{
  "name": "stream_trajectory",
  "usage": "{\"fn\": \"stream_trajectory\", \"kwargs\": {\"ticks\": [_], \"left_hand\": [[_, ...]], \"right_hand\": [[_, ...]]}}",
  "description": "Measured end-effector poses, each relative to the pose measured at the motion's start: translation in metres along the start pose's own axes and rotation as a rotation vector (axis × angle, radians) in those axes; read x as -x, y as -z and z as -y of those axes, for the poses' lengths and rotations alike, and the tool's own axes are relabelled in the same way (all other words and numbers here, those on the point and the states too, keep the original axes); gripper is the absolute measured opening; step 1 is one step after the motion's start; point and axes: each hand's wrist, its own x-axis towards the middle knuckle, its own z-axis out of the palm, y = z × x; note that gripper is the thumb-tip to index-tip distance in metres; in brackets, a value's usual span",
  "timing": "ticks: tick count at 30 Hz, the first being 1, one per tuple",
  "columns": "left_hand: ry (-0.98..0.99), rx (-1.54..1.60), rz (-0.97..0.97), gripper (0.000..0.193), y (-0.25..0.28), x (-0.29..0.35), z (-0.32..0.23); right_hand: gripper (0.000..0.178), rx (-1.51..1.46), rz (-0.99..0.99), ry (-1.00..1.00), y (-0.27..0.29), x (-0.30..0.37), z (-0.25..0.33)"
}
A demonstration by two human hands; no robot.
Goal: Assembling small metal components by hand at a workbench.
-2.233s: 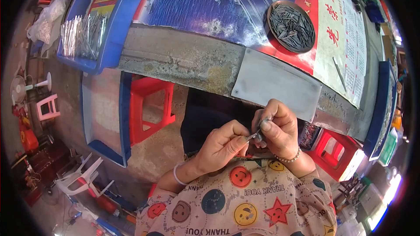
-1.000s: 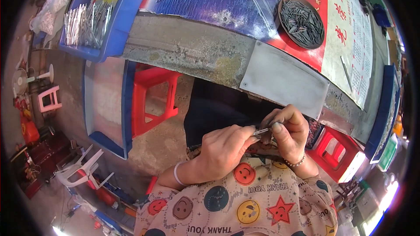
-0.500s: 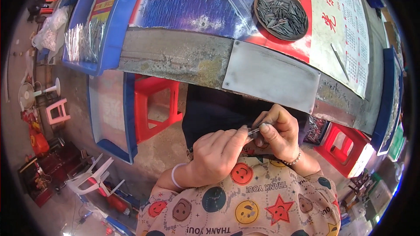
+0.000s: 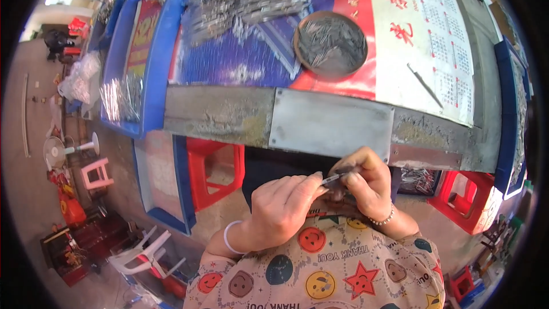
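My left hand (image 4: 284, 203), with a white band at the wrist, closes its fingertips on one end of a small, slim metal piece (image 4: 331, 179). At the other end, my right hand (image 4: 369, 186), wearing a beaded bracelet, pinches the same piece between thumb and fingers. Both hands are close together in front of my patterned top, just below the table's near edge. The fingers cover much of the piece, and its exact kind cannot be made out. A dark round bowl (image 4: 334, 72) of thin dark metal pieces (image 4: 329, 37) stands on the table beyond my hands.
Many silver metal strips (image 4: 246, 0) lie heaped at the table's far side. A loose slim piece (image 4: 425, 84) rests on the printed sheet. Blue trays (image 4: 155, 91) flank the table. Red stools (image 4: 216, 171) stand below, and a metal plate (image 4: 329, 126) covers part of the near edge.
The view has tilted, so the table and bowl sit lower in the picture. Both hands stay together on the small metal piece, with little shift in their grip.
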Motion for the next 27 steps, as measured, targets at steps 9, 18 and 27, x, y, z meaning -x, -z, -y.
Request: {"fn": "stream_trajectory", "kwargs": {"ticks": [9,18,27], "left_hand": [[-0.184,0.013,-0.152,0.018,0.004,-0.166,0.047],[-0.302,-0.18,-0.129,0.008,-0.087,-0.346,0.131],[-0.168,0.25,-0.075,0.036,-0.053,-0.327,0.103]], "right_hand": [[0.016,0.252,-0.386,0.492,0.061,-0.001,0.01],[0.021,0.73,-0.363,0.748,0.067,-0.012,0.014],[0.019,0.749,-0.322,0.738,0.066,-0.018,0.018]]}}
